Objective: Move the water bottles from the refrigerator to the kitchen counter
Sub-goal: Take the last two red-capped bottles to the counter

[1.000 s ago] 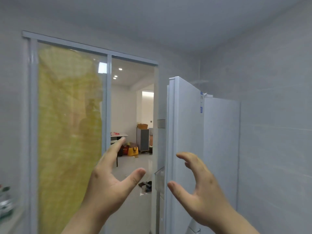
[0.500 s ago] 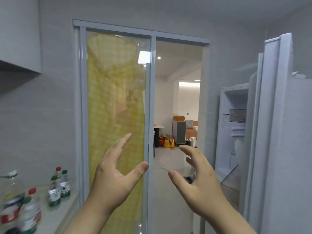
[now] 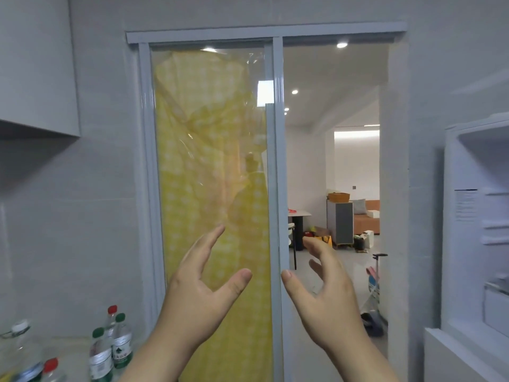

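Both of my hands are raised in front of me with nothing in them. My left hand [image 3: 202, 296] has its fingers spread and thumb held wide, palm turned inward; my right hand [image 3: 326, 296] mirrors it, fingers loosely curled and thumb apart from them. The two thumbs point toward each other with a gap between them, not touching.

Behind my hands stands a grey-framed sliding glass door [image 3: 212, 175], its left pane backed by a yellow checked cloth [image 3: 198, 161]. The right half is open, giving onto a bright room with an orange sofa [image 3: 367, 220] and a small grey cabinet [image 3: 340, 223] topped by a woven basket.

At lower left, the pale kitchen counter [image 3: 68, 351] carries several clear plastic water bottles. Two green-capped ones [image 3: 100, 357] stand upright side by side with a red-capped one [image 3: 111, 312] just behind them. A larger clear bottle with a white cap [image 3: 18, 346] stands further left, and another red-capped bottle [image 3: 51, 368] sits at the bottom edge, partly cut off.

A grey wall cabinet [image 3: 38, 64] hangs above the counter. At far right is the open white refrigerator [image 3: 473, 216], its pale interior blurred; I cannot tell whether any bottles are inside.
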`<state>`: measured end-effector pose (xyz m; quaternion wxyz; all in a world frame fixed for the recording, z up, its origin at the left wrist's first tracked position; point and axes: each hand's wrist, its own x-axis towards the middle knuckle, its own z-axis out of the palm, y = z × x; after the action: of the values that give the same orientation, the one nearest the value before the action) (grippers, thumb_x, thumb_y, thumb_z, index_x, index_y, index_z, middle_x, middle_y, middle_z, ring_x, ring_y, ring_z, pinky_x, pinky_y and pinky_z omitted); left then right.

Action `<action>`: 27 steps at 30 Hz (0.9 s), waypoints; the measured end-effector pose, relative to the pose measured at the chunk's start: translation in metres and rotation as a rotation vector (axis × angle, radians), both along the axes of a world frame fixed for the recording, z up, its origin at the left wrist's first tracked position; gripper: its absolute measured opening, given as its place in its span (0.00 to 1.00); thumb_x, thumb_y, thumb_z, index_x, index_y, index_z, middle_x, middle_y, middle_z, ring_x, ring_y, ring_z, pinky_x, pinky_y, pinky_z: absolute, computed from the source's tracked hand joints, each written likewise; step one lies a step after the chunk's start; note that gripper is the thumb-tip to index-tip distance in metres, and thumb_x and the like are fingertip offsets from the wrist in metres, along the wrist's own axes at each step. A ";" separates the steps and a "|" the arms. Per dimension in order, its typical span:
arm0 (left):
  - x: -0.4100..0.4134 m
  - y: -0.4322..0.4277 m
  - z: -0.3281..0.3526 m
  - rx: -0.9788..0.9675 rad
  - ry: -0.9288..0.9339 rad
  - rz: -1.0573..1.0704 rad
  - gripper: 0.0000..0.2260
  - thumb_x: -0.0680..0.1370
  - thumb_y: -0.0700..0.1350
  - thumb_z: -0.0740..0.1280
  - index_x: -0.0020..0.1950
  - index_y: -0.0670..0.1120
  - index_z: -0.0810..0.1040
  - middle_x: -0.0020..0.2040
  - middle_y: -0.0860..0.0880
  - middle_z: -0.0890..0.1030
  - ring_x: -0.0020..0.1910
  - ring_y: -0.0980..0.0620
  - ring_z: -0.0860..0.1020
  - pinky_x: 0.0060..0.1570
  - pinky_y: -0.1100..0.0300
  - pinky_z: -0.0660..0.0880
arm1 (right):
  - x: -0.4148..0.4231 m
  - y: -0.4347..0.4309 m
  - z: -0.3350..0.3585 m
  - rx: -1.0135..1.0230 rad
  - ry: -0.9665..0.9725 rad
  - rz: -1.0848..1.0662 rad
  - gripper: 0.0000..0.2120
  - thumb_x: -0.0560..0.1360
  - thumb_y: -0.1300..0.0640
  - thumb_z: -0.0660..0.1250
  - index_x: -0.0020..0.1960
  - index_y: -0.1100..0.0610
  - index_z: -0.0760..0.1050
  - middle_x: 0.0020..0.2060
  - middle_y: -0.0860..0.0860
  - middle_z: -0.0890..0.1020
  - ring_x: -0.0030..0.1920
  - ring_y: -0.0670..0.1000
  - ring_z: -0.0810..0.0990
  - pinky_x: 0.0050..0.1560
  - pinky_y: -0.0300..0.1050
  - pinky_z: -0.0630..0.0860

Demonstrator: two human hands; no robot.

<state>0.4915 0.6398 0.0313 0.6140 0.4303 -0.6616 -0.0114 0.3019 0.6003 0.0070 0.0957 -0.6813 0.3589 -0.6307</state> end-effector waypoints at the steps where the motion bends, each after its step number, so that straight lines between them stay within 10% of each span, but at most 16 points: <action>1: 0.000 -0.015 0.001 -0.001 0.006 0.002 0.30 0.64 0.65 0.71 0.59 0.85 0.61 0.60 0.84 0.64 0.68 0.68 0.66 0.68 0.54 0.67 | -0.001 -0.015 0.000 0.003 0.007 -0.005 0.25 0.66 0.32 0.64 0.58 0.18 0.57 0.57 0.15 0.62 0.64 0.38 0.69 0.63 0.46 0.69; 8: -0.009 -0.148 0.001 -0.042 0.033 -0.104 0.30 0.62 0.68 0.69 0.62 0.83 0.62 0.60 0.86 0.63 0.63 0.81 0.63 0.64 0.58 0.67 | -0.027 -0.129 -0.001 0.008 -0.007 -0.149 0.25 0.67 0.33 0.65 0.59 0.20 0.59 0.56 0.15 0.62 0.57 0.23 0.65 0.52 0.37 0.66; 15: -0.033 -0.313 0.011 -0.028 0.058 -0.303 0.29 0.62 0.68 0.68 0.60 0.83 0.63 0.63 0.80 0.66 0.69 0.62 0.68 0.67 0.55 0.68 | -0.060 -0.241 0.016 0.036 0.102 -0.368 0.25 0.68 0.36 0.65 0.57 0.18 0.55 0.56 0.15 0.61 0.61 0.33 0.68 0.61 0.42 0.69; 18: -0.065 -0.382 0.017 -0.020 0.050 -0.440 0.29 0.62 0.67 0.69 0.60 0.83 0.63 0.60 0.84 0.65 0.66 0.69 0.68 0.64 0.57 0.68 | -0.086 -0.278 0.022 0.013 0.104 -0.496 0.24 0.66 0.32 0.62 0.58 0.18 0.56 0.56 0.13 0.59 0.58 0.22 0.63 0.53 0.30 0.64; 22: -0.130 -0.438 0.017 -0.018 0.037 -0.613 0.29 0.64 0.62 0.71 0.58 0.85 0.62 0.59 0.83 0.67 0.61 0.79 0.66 0.61 0.62 0.68 | -0.135 -0.305 0.020 0.023 0.088 -0.640 0.25 0.66 0.33 0.63 0.58 0.19 0.57 0.58 0.16 0.61 0.61 0.29 0.67 0.60 0.41 0.69; 27: -0.232 -0.480 0.015 0.007 0.013 -0.782 0.30 0.64 0.67 0.67 0.66 0.74 0.66 0.70 0.63 0.72 0.70 0.57 0.69 0.68 0.43 0.69 | -0.214 -0.324 0.016 -0.006 0.051 -0.810 0.23 0.67 0.36 0.64 0.59 0.24 0.61 0.59 0.19 0.65 0.61 0.28 0.67 0.63 0.41 0.68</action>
<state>0.2596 0.1593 0.0464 0.5660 0.1475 -0.7718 -0.2495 0.0882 0.2764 0.0234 -0.1714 -0.5007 0.5986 -0.6014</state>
